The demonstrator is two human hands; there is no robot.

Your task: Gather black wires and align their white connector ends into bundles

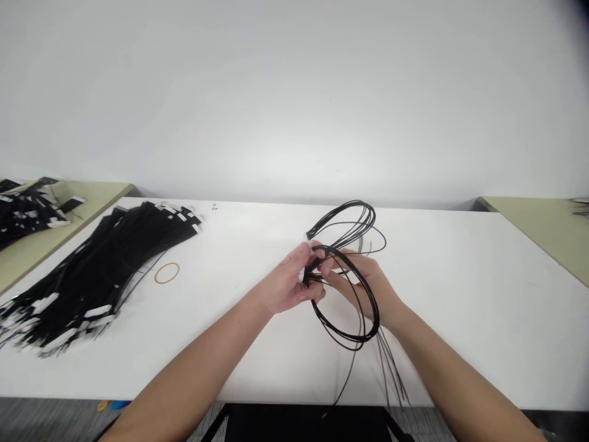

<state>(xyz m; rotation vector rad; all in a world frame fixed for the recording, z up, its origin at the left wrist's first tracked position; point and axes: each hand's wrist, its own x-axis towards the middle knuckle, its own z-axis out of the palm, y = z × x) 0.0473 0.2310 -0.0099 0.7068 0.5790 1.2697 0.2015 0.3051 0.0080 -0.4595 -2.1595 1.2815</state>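
Black looped cables (375, 310) with white connectors are held above the middle of the white table. My left hand (294, 279) is closed on the cables near their white connectors. From the right, my right hand (361, 279) reaches through the loops, its fingers closed round the strands near my left fingertips. One loop bulges upward behind the hands and another hangs in front of my right hand. Loose cable ends trail down toward the table's front edge.
A large pile of black cables (105, 264) with white connectors covers the left of the white table (483, 294). Beside it lies an orange rubber band (166, 273). More cables (27, 212) lie on a yellowish side table (92, 196). Another yellowish table (543, 221) stands at right.
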